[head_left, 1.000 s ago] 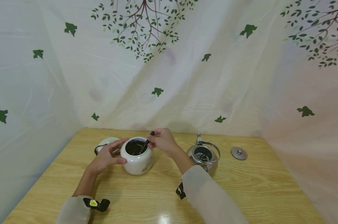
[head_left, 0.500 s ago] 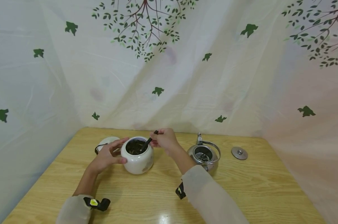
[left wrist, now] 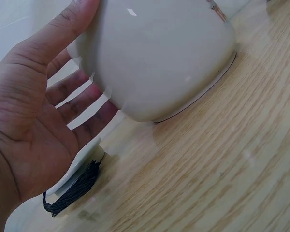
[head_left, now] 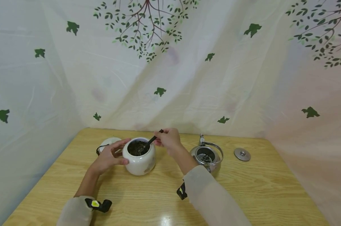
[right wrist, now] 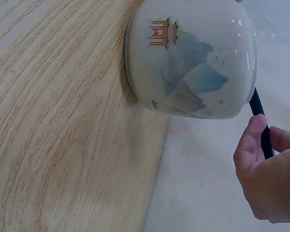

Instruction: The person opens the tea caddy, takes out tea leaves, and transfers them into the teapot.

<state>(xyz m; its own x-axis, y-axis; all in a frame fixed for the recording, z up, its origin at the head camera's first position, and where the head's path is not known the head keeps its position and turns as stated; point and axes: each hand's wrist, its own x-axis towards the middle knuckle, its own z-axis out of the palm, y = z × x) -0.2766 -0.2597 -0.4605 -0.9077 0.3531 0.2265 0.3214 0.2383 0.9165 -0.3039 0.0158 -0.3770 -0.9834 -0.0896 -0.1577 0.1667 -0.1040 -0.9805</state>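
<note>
The white ceramic jar (head_left: 139, 165) stands upright on the bench (head_left: 148, 201), near the far edge and left of middle. Its left side is held by the left hand (head_left: 109, 158), thumb and fingers curved widely round the wall. The black spoon (head_left: 154, 139) is pinched between thumb and fingertips by the right hand (head_left: 169, 139); its tip is lost in the dark, leafy contents (head_left: 134, 147). For a clean scoop, the jar is best held down firmly while the spoon is levelled before being drawn past the rim, lest leaves be spilled. Little room is left behind the right hand by the hanging cloth (head_left: 116, 94). The lidless metal teapot (head_left: 215, 168), right of middle, is partly crossed by the right sleeve (head_left: 213, 194); its handle is leaned to the right. The metal lid (head_left: 242, 154) is placed toward the far right corner. The jar lid (head_left: 109, 141) is partly hidden behind the left hand, toward the far left corner.
</note>
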